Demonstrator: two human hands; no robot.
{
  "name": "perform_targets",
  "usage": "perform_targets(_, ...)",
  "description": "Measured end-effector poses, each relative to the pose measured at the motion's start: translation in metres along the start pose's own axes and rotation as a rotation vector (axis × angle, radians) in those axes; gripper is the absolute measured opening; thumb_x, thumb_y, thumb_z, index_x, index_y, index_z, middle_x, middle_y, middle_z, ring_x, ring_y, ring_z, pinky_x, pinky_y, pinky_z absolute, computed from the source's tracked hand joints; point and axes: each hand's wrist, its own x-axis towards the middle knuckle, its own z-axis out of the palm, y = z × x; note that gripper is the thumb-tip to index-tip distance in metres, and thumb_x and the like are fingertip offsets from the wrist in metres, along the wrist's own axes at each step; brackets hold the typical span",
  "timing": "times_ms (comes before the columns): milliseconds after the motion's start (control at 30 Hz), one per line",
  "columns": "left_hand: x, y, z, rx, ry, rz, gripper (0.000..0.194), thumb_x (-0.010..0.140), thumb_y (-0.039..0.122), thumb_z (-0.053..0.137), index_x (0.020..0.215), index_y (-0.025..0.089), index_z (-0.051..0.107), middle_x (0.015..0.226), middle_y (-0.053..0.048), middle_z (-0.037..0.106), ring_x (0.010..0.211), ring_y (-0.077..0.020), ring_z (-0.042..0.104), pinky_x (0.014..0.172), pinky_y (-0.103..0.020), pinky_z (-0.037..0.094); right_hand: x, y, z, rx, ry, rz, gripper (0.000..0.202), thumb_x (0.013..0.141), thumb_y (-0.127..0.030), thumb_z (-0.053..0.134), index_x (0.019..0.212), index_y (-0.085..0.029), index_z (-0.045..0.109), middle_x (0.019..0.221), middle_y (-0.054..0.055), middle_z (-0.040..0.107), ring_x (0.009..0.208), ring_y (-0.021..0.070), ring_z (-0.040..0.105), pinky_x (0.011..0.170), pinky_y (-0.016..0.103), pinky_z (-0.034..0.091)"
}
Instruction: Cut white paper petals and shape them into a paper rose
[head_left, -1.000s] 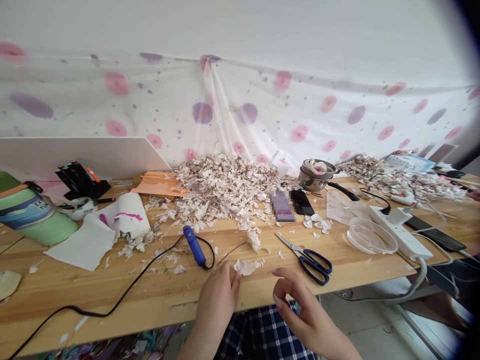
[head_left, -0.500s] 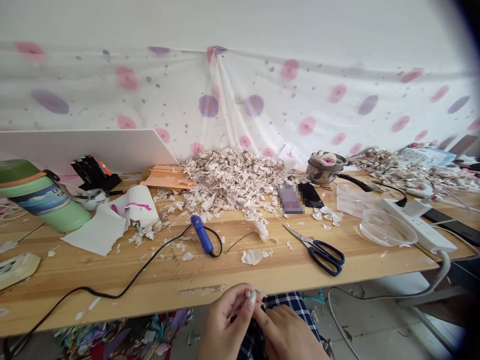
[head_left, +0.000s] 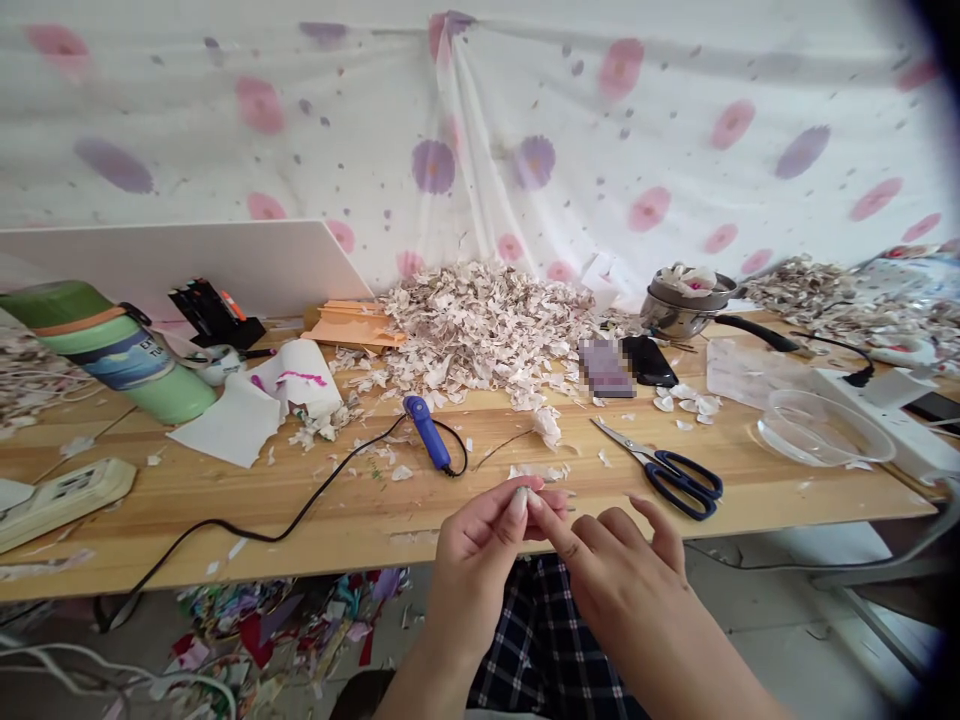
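Note:
Both hands meet just over the table's front edge. My left hand (head_left: 478, 545) is closed in a pinch, thumb against fingers, with something tiny between the tips that I cannot make out. The index finger of my right hand (head_left: 621, 562) reaches to that same spot; its thumb is hidden and its little finger sticks up. Behind the hands lies a crumpled pale petal piece (head_left: 536, 472). Farther back are a whitish flower on a thin stem (head_left: 547, 428) and a blue corded hand tool (head_left: 427, 435). Scissors with dark blue handles (head_left: 679, 480) lie to the right.
A heap of pale petals (head_left: 487, 335) covers the back middle. At left stand a green bottle (head_left: 135, 355) and a power strip (head_left: 71, 500). To the right are a metal pan (head_left: 679, 305), a clear plastic dish (head_left: 825, 430) and a white power strip (head_left: 915, 440).
My hands have risen from below the table edge to just over it, still together at the fingertips. The view has tilted down. The things on the table lie as before.

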Motion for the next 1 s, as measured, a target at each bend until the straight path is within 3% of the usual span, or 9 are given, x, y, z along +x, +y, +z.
perform_targets(267,-0.004,-0.003,-0.008,-0.039,-0.139,0.102,0.016,0.083,0.032,0.070,0.091,0.019,0.075,0.082,-0.003,0.075,0.081,-0.0147,0.070,0.082,-0.024,0.054,-0.002,-0.006,-0.003,0.060,0.022,-0.043,0.063,0.083,-0.003,0.042,0.142,-0.026,0.040,0.082,0.000,0.067,0.074,0.0223,0.056,0.099,0.048,0.020)
perform_targets(500,-0.002,-0.007,-0.014,-0.055,-0.080,0.025,0.019,0.076,0.035,0.076,0.084,0.017,0.073,0.076,-0.003,0.075,0.074,-0.0136,0.069,0.078,-0.025,0.054,-0.004,-0.015,0.001,0.070,0.065,-0.045,0.061,0.081,0.001,0.038,0.135,-0.025,0.048,0.068,-0.002,0.063,0.067,0.0216,0.057,0.096,0.045,0.022)
perform_targets(600,0.001,-0.009,-0.036,0.108,-0.138,-0.081,0.027,0.072,0.039,0.078,0.080,0.015,0.068,0.074,-0.005,0.075,0.074,-0.0155,0.069,0.078,-0.027,0.054,-0.015,-0.013,0.013,0.089,0.089,-0.054,0.057,0.080,-0.001,0.039,0.127,-0.028,0.055,0.065,-0.003,0.062,0.064,0.0202,0.056,0.097,0.045,0.021)
perform_targets(733,-0.002,-0.010,-0.071,0.382,-0.411,-0.399,0.032,0.071,0.041,0.077,0.075,0.012,0.062,0.071,-0.007,0.072,0.066,-0.0149,0.066,0.065,-0.024,0.049,-0.031,-0.006,0.025,0.117,0.043,-0.200,0.043,0.091,-0.011,0.040,0.121,-0.037,0.059,0.062,-0.005,0.058,0.062,0.0187,0.053,0.101,0.045,0.019)
perform_targets(800,-0.008,-0.007,-0.078,0.487,-0.492,-0.476,0.032,0.074,0.042,0.073,0.073,0.013,0.058,0.068,-0.006,0.069,0.062,-0.0142,0.063,0.062,-0.024,0.047,-0.035,-0.003,0.024,0.144,-0.004,-0.306,0.036,0.098,-0.019,0.038,0.119,-0.038,0.059,0.063,-0.006,0.058,0.061,0.0173,0.053,0.103,0.044,0.018)
perform_targets(867,-0.017,-0.002,-0.076,0.632,-0.503,-0.430,0.031,0.080,0.044,0.064,0.073,0.015,0.055,0.067,-0.003,0.065,0.064,-0.0138,0.059,0.062,-0.023,0.045,-0.037,-0.002,0.020,0.205,-0.030,-0.367,0.033,0.102,-0.023,0.034,0.118,-0.034,0.059,0.064,-0.006,0.060,0.061,0.0157,0.054,0.104,0.042,0.021)
perform_targets(933,-0.027,0.005,-0.069,0.852,-0.502,-0.287,0.030,0.087,0.044,0.055,0.074,0.017,0.053,0.071,-0.001,0.061,0.068,-0.0132,0.055,0.063,-0.022,0.041,-0.039,-0.002,0.014,0.308,-0.073,-0.359,0.032,0.103,-0.025,0.031,0.118,-0.030,0.059,0.067,-0.005,0.063,0.064,0.0150,0.057,0.104,0.040,0.027)
perform_targets(1000,-0.036,0.008,-0.061,1.050,-0.591,-0.129,0.030,0.090,0.043,0.050,0.072,0.018,0.051,0.074,0.000,0.057,0.070,-0.0126,0.052,0.064,-0.021,0.038,-0.042,-0.004,0.011,0.516,-0.108,-0.297,0.031,0.104,-0.028,0.030,0.109,-0.028,0.061,0.070,-0.003,0.065,0.068,0.0142,0.060,0.103,0.037,0.034)
